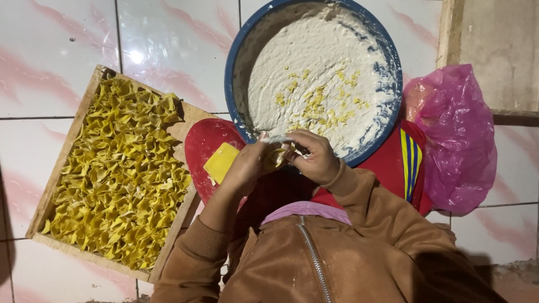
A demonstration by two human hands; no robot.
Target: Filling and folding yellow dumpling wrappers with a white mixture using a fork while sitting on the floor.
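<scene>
Just below the blue basin's rim point(229, 84), the left hand point(244, 165) and the right hand point(314, 154) met, both pinched narrowly around one small yellow wrapper point(276, 157) held between them. The basin held pale filling point(314, 73) flecked with yellow. A stack of flat yellow wrappers point(220, 162) lay on a red plate point(202, 140) beside the left hand. Further left, a wooden tray point(59, 163) was packed with folded yellow dumplings point(120, 168). A pink plastic bag point(455, 134) sat to the right.
</scene>
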